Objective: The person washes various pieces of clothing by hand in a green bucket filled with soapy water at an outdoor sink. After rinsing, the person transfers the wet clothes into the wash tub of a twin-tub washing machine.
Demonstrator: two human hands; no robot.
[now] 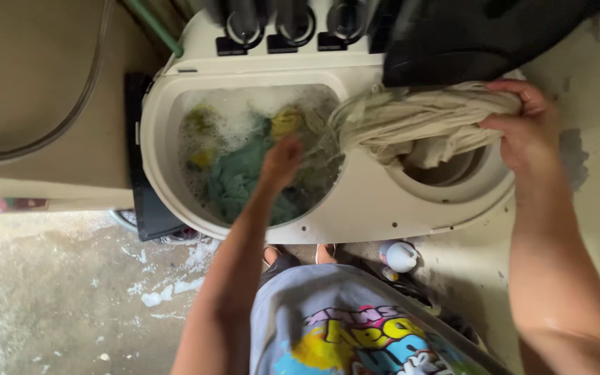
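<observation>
A white twin-tub washing machine stands before me. Its left tub holds foamy water with teal and yellow clothes. My left hand reaches down into that tub among the wet clothes, blurred; its grip is hidden. My right hand is shut on a twisted, wet beige cloth. The cloth stretches from the wash tub across the divider to above the round spinner tub on the right.
Control knobs line the machine's back panel. A dark lid is raised at the back right. A hose curves on the left. Foam patches lie on the wet concrete floor. A small white bottle stands near my feet.
</observation>
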